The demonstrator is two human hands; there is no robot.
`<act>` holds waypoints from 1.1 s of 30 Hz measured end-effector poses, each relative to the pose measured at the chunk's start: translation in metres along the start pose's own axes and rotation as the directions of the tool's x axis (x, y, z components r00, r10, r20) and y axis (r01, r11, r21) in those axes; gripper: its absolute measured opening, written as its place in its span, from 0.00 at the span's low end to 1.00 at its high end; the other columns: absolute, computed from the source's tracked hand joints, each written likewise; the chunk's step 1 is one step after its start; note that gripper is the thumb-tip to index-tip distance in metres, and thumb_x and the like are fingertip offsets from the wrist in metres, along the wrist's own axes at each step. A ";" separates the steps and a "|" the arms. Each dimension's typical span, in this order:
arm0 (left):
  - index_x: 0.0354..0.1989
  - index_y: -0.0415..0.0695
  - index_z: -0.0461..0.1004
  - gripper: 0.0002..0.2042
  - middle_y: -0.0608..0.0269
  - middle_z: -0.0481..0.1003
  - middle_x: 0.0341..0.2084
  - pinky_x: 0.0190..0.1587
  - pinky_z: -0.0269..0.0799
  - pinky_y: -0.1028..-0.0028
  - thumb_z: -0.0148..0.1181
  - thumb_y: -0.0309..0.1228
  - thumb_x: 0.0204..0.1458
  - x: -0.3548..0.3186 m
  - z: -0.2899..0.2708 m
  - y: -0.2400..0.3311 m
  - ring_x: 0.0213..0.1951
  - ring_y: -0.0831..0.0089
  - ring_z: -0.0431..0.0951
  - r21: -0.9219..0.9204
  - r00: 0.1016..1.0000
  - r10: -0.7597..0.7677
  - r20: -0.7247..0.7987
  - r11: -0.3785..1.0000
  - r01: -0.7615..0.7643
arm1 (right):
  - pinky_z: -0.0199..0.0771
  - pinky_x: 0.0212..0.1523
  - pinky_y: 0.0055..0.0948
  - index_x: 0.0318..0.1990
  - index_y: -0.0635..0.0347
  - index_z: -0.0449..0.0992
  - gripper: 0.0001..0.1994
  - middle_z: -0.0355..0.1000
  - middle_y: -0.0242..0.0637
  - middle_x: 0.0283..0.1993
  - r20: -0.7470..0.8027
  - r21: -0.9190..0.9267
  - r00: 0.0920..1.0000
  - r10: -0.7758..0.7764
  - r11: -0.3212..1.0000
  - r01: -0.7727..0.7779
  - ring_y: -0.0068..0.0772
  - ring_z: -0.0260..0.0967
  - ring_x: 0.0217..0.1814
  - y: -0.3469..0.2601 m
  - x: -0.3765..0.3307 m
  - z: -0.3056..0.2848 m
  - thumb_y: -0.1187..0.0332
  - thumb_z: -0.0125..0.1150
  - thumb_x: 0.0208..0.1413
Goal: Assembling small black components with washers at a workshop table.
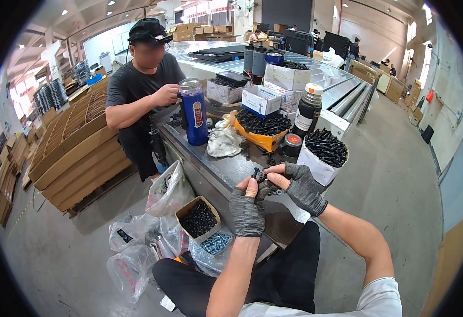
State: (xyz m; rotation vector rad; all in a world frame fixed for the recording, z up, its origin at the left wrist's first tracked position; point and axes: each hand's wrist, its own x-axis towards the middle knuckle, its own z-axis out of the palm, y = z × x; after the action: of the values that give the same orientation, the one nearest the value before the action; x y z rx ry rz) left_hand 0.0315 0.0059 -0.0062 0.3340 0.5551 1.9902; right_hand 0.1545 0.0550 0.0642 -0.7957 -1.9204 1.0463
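Note:
Both my hands wear grey fingerless gloves and meet over the near corner of the metal table (215,168). A black bolt (256,173) stands up from the pinch of my left hand (248,206). My right hand (300,186) is closed close beside it, thumb and fingers pinched on something small that I cannot make out. Some small metal parts (275,192) lie under my fingers. Just beyond my hands are a white box of black bolts (325,148), an orange-edged box of black bolts (263,124) and a round dark tin (291,143).
A blue tumbler (193,113), a white cloth (224,141) and a dark bottle (307,111) stand on the table. Below left are a carton of black screws (198,219), a bag of silver screws (216,243) and plastic bags (131,269). A co-worker (146,79) sits across, near stacked cardboard (78,164).

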 end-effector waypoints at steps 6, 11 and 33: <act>0.50 0.34 0.70 0.14 0.57 0.76 0.39 0.43 0.79 0.75 0.60 0.28 0.59 -0.002 0.001 0.002 0.39 0.71 0.78 0.017 0.999 -0.023 -0.039 1.000 0.024 | 0.73 0.44 0.22 0.47 0.62 0.80 0.12 0.78 0.30 0.39 0.030 0.137 0.993 0.113 0.984 -0.116 0.18 0.73 0.40 -0.001 -0.004 -0.002 0.66 0.62 0.60; 0.50 0.34 0.70 0.15 0.57 0.76 0.39 0.43 0.78 0.75 0.61 0.28 0.59 -0.001 0.001 0.003 0.40 0.71 0.78 0.001 0.999 -0.029 -0.036 1.000 0.029 | 0.73 0.45 0.22 0.47 0.62 0.79 0.12 0.78 0.30 0.39 0.001 0.164 0.987 0.160 0.974 -0.158 0.18 0.72 0.41 -0.003 -0.002 0.000 0.66 0.62 0.60; 0.48 0.35 0.72 0.11 0.55 0.77 0.39 0.46 0.79 0.71 0.59 0.26 0.60 0.001 -0.007 -0.004 0.41 0.67 0.79 0.084 0.991 0.126 0.040 0.988 -0.129 | 0.73 0.45 0.28 0.47 0.66 0.76 0.12 0.75 0.36 0.38 0.173 -0.340 0.935 -0.310 0.872 0.352 0.26 0.73 0.41 -0.017 0.025 0.005 0.69 0.56 0.62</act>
State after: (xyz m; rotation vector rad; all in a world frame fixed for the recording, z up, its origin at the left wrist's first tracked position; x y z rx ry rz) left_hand 0.0313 0.0072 -0.0141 0.4664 0.6123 2.0833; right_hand 0.1353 0.0653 0.0858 -0.5792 -2.2895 0.5372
